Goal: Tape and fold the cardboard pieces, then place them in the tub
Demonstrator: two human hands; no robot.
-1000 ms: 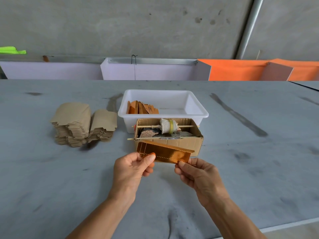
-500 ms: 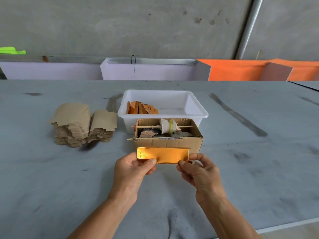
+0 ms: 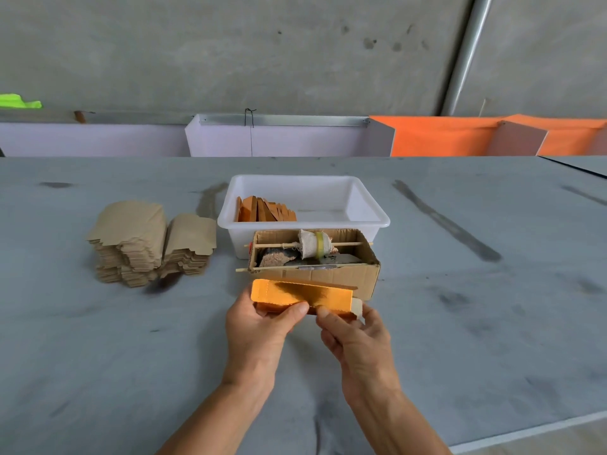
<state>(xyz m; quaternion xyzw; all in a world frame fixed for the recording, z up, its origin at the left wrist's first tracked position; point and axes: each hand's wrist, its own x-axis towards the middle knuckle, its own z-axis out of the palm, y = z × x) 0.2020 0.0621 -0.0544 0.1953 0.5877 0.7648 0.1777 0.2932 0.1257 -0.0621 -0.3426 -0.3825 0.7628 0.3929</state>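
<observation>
The fingers behind the gold cardboard piece (image 3: 302,294) are hidden. The left hand (image 3: 259,326) and right hand (image 3: 356,336) pinch its near edge, thumbs on top, just in front of the brown tape box (image 3: 328,274). Beyond the box, touching it, sits the white tub (image 3: 368,205).

A single view comes from a camera worn on the person's head, looking forward and down across the grey counter (image 3: 98,356). It sits close to the work: both forearms enter from the bottom edge and the left hand (image 3: 259,326) and right hand (image 3: 358,336) meet just below the frame's centre. The wide lens bends the counter's far edge, and the concrete wall (image 3: 262,54) fills the upper third of the frame.
</observation>
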